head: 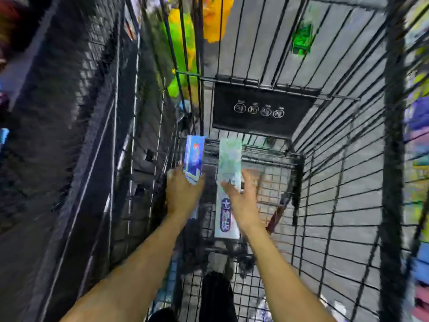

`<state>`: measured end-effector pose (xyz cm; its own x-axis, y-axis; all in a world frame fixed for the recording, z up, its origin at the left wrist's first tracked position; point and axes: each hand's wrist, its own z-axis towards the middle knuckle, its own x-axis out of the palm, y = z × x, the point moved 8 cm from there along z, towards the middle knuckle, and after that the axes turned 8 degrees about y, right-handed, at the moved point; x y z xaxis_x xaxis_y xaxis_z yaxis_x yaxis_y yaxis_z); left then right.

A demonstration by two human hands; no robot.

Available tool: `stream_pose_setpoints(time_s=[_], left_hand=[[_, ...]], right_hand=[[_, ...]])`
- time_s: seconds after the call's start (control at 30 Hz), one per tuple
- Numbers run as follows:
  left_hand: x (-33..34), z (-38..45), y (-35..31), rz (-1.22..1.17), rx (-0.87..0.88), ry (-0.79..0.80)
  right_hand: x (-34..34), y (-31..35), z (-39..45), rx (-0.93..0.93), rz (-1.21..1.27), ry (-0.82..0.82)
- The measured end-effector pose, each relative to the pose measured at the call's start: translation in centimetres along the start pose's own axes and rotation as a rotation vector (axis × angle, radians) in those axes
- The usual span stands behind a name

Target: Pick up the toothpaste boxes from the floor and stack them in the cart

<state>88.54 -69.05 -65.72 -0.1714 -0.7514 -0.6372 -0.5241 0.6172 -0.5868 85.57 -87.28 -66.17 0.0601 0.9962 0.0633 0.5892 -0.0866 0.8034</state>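
Observation:
Both my arms reach down into a black wire cart [343,173]. My left hand [183,191] grips the near end of a blue toothpaste box [194,156] that points away from me, near the cart's left wall. My right hand [241,198] holds the near end of a pale green toothpaste box [229,159] just to the right of it. Under my right hand a white box with a blue logo [226,214] lies lengthwise on the cart's bottom. The frame is blurred, so print on the boxes is unreadable.
A black placard with round icons [262,110] hangs on the cart's far wall. Yellow and green packages [183,54] show through the bars at the far left, a green item [301,40] lies on the grey floor beyond. Colourful shelf goods [417,135] line the right edge.

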Motion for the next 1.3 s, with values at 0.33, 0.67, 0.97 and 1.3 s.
stream_pose_setpoints(time_s=[0.33, 0.67, 0.97, 1.3], left_hand=[[4.7, 4.6, 4.3, 0.061, -0.156, -0.059], [3.9, 4.7, 4.2, 0.140, -0.012, -0.119], [2.6, 3.6, 4.6, 0.103, 0.208, -0.020], [1.3, 2.4, 3.8, 0.238, 0.236, 0.113]], right_hand=[[-0.3, -7.0, 6.2, 0.075, 0.128, 0.003], [0.3, -7.5, 7.2, 0.053, 0.048, 0.041], [1.7, -8.4, 7.9, 0.111, -0.005, 0.003], [3.9, -7.2, 7.8, 0.057, -0.432, -0.154]])
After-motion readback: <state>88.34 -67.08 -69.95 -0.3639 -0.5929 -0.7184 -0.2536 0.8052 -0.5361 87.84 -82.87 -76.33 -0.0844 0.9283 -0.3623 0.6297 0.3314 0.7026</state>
